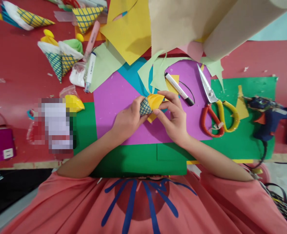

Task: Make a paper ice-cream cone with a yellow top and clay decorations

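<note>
Pinching a yellow-topped cone (151, 104): both hands (128, 119) (175, 121) (partly curled).

Soft shadows, edges stretched and blurry

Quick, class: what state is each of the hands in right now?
Left hand: closed, holding the crosshatched cone.
Right hand: fingers curled at its yellow top; whether gripping cannot be told.
</note>
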`<action>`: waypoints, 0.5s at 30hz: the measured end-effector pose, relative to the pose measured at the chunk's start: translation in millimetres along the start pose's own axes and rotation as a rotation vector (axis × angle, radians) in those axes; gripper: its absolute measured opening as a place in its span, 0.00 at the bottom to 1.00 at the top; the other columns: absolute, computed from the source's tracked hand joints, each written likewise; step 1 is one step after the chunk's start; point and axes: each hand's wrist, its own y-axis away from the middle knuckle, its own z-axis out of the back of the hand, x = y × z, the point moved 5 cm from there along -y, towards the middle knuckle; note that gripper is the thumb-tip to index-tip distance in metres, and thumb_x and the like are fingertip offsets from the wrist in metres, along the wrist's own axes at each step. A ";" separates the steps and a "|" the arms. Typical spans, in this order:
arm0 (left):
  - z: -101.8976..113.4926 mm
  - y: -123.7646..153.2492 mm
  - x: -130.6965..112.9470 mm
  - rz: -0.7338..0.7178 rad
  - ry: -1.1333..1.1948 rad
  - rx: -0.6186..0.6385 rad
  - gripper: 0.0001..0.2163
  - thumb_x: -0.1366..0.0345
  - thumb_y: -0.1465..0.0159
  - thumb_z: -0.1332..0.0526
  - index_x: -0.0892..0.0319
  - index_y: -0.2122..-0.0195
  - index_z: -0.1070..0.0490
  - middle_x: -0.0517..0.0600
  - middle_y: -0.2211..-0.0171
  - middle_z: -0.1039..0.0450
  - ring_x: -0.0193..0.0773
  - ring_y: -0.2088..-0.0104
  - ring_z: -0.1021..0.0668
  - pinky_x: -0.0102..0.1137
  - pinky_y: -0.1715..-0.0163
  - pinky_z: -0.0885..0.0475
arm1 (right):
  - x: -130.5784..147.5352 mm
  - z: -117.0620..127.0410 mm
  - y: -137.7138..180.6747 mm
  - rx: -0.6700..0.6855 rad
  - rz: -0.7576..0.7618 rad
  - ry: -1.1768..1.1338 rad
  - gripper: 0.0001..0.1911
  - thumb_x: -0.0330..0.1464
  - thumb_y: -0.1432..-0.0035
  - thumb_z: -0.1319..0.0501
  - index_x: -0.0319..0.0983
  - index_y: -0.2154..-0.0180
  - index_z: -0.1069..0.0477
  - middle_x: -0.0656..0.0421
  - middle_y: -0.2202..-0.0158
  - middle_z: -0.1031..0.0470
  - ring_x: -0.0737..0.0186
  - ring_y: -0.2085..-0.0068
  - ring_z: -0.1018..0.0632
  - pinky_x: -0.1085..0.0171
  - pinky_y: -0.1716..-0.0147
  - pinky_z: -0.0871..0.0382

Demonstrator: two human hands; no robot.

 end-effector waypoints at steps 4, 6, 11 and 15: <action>1.1 -1.4 -1.0 0.037 -0.073 0.028 0.24 0.50 0.30 0.48 0.59 0.39 0.46 0.60 0.44 0.27 0.45 0.59 0.17 0.30 0.67 0.27 | -2.7 -0.7 -0.8 0.034 -0.053 0.019 0.04 0.31 0.38 0.35 0.42 0.67 0.27 0.55 0.47 0.26 0.55 0.43 0.25 0.50 0.42 0.30; 1.6 -1.8 -1.5 0.044 -0.086 0.033 0.24 0.49 0.30 0.49 0.59 0.39 0.46 0.60 0.46 0.26 0.44 0.60 0.16 0.30 0.69 0.28 | -3.3 -1.0 -1.1 0.048 -0.047 0.024 0.04 0.32 0.39 0.35 0.42 0.67 0.28 0.55 0.47 0.26 0.55 0.44 0.24 0.49 0.42 0.30; 2.2 -2.7 -3.4 0.040 -0.113 0.040 0.24 0.49 0.29 0.50 0.59 0.39 0.46 0.58 0.50 0.23 0.44 0.63 0.16 0.29 0.73 0.31 | -5.0 -2.3 -1.7 0.070 -0.012 0.057 0.05 0.32 0.43 0.32 0.43 0.67 0.28 0.55 0.46 0.27 0.53 0.43 0.25 0.49 0.44 0.28; 1.5 -3.0 -4.1 0.047 -0.135 0.055 0.24 0.53 0.30 0.47 0.61 0.39 0.46 0.59 0.49 0.23 0.46 0.63 0.16 0.30 0.74 0.31 | -6.2 -3.7 -2.6 0.089 -0.021 0.048 0.04 0.33 0.40 0.34 0.43 0.67 0.27 0.55 0.45 0.28 0.54 0.43 0.25 0.50 0.44 0.27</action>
